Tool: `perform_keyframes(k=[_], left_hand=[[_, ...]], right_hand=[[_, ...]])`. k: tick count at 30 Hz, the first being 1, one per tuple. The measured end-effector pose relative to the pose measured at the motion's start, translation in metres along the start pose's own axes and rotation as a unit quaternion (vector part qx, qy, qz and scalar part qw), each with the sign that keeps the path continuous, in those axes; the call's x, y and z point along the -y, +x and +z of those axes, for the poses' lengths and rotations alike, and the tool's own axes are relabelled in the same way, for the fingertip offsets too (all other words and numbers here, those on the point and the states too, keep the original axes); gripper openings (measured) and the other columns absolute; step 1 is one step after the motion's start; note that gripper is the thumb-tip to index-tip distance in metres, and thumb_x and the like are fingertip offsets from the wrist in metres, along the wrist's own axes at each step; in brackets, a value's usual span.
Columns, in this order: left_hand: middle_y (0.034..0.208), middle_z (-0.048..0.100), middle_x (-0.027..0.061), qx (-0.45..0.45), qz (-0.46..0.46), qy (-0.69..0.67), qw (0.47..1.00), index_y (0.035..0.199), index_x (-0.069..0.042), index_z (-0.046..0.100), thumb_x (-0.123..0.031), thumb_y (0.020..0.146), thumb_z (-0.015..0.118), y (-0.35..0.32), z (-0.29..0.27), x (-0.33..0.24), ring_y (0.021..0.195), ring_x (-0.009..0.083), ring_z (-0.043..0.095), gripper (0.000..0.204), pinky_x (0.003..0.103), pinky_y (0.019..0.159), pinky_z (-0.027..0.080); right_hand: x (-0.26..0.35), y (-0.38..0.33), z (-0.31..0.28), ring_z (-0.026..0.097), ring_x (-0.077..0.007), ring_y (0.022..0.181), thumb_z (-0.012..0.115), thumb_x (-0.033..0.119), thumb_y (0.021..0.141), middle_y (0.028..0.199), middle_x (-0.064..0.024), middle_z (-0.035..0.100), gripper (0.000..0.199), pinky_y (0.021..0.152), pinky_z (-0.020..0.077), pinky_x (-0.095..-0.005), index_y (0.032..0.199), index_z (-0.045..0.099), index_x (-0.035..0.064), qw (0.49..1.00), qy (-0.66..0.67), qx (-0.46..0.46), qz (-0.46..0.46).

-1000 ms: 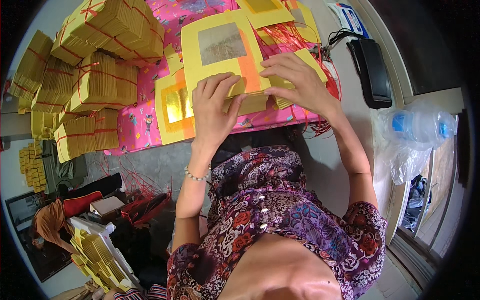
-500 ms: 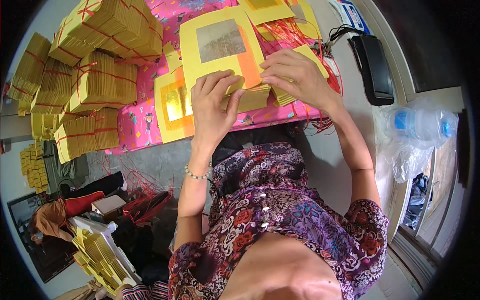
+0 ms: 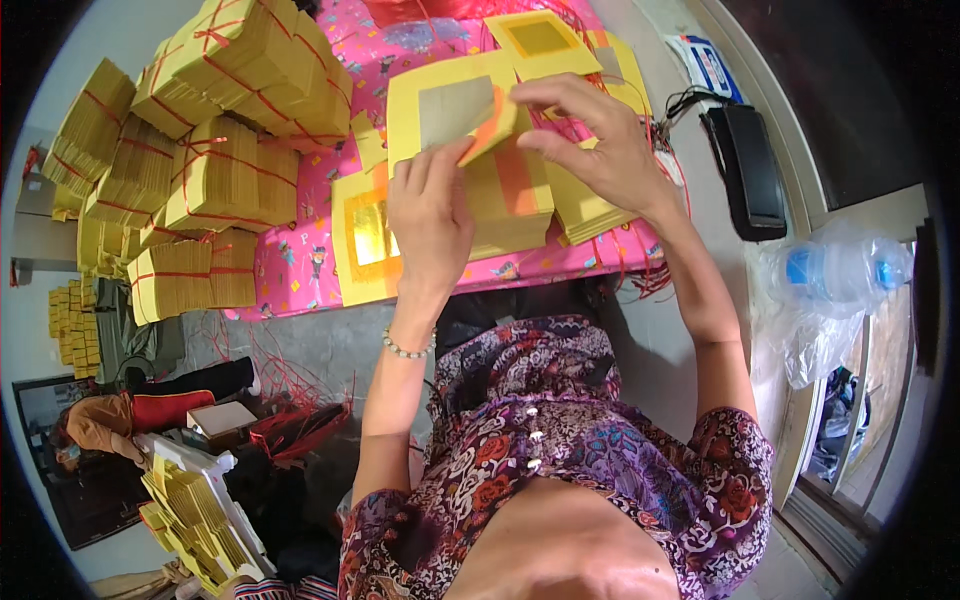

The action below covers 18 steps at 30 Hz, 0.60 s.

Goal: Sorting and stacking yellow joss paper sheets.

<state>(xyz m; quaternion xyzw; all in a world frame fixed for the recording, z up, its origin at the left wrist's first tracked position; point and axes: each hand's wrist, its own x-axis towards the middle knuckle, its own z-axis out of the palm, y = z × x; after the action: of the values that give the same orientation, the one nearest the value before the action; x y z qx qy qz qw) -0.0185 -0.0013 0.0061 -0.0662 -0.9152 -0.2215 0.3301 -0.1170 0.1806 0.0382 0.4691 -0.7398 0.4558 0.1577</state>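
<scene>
The top yellow paper sheet (image 3: 405,110), with a silvery square and an orange band, is lifted and curled back off a thick stack of paper (image 3: 500,235). My left hand (image 3: 430,205) is closed on its near edge, the thumb hidden behind the fingers. My right hand (image 3: 600,140) is at the sheet's raised right corner, fingertips at the paper, with thumb and forefinger spread apart. Left of the stack lies a yellow sheet with a shiny gold square (image 3: 370,230). A second paper stack (image 3: 590,205) sits beneath my right hand.
Bundles of yellow paper (image 3: 225,170) tied with red strips are piled on the left of the pink patterned table cover (image 3: 290,255). More sheets (image 3: 540,40) lie at the back. To the right are a black pouch (image 3: 745,170) and a plastic-wrapped bottle (image 3: 830,265).
The sheet's near right part has risen and curled away from the stack. My right hand has lifted with its thumb and forefinger farther apart. The whole view has shifted slightly.
</scene>
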Motion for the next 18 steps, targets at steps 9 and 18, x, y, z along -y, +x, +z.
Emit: perform_keyframes(k=[9, 18], left_hand=[[0.102, 0.061, 0.0085, -0.314, -0.041, -0.134, 0.939, 0.109, 0.001, 0.055, -0.002, 0.093, 0.049, 0.01, -0.035, 0.019, 0.091, 0.0172, 0.056, 0.017, 0.029, 0.08, 0.044], [0.103, 0.057, 0.0049, -0.26, -0.118, -0.393, 0.874, 0.115, 0.0, 0.048, -0.006, 0.097, 0.047, 0.001, -0.022, 0.034, 0.096, 0.0109, 0.053, 0.019, 0.023, 0.083, 0.042]], right_hand=[[-0.039, 0.012, 0.021, 0.049, -0.0252, 0.121, 0.055, 0.023, 0.094, 0.131, -0.0155, 0.048, 0.046, 0.094, 0.0468, -0.0379, 0.132, 0.042, 0.0016, 0.969, 0.185, -0.093, 0.137], [-0.047, 0.019, 0.029, 0.043, -0.0187, 0.122, 0.055, 0.018, 0.094, 0.128, -0.0139, 0.046, 0.049, 0.1, 0.0359, -0.0321, 0.132, 0.032, -0.0013, 0.955, 0.27, -0.068, 0.102]])
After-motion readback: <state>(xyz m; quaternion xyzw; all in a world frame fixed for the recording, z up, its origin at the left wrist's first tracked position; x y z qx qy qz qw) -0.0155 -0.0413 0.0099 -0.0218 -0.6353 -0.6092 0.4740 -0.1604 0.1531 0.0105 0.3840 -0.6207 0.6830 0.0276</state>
